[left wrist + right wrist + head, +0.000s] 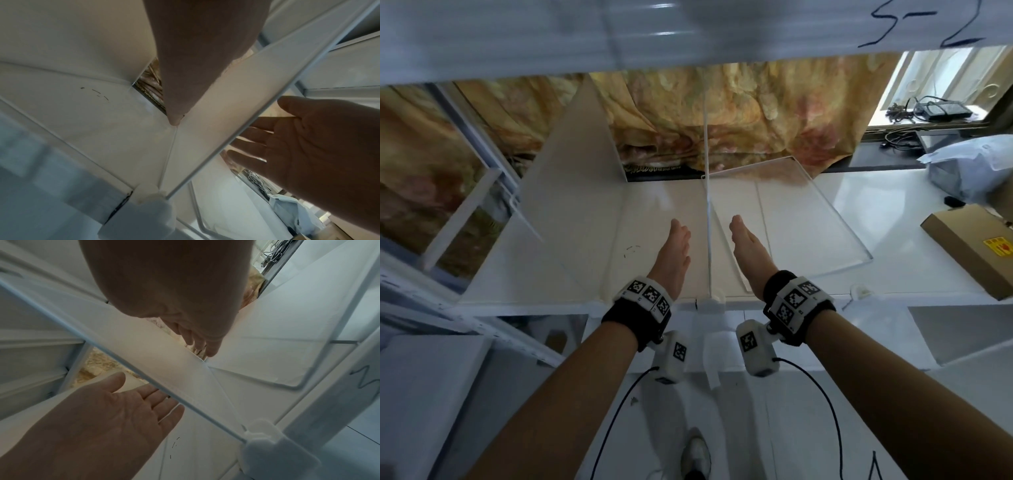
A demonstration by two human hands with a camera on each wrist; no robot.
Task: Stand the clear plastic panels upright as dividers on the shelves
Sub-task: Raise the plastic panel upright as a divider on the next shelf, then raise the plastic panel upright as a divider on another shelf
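A clear panel [707, 205] stands upright and edge-on in the middle of the white shelf [534, 274], its front corner seated in a white clip [715, 303]. My left hand [676, 246] is held flat with straight fingers just left of it. My right hand [748, 246] mirrors it just right. Neither grips the panel, and a small gap shows on each side. The left wrist view shows the panel [226, 113] with my right palm [318, 146] behind it. A frosted panel [578, 164] stands upright further left. Another clear panel [808, 219] lies at a low tilt on the right.
An upper shelf [688, 31] hangs close overhead. A cardboard box [969, 246] and a grey plastic bag [972, 168] sit on the shelf's right end. A second white clip [861, 291] is on the front edge. Patterned fabric [722, 113] hangs behind.
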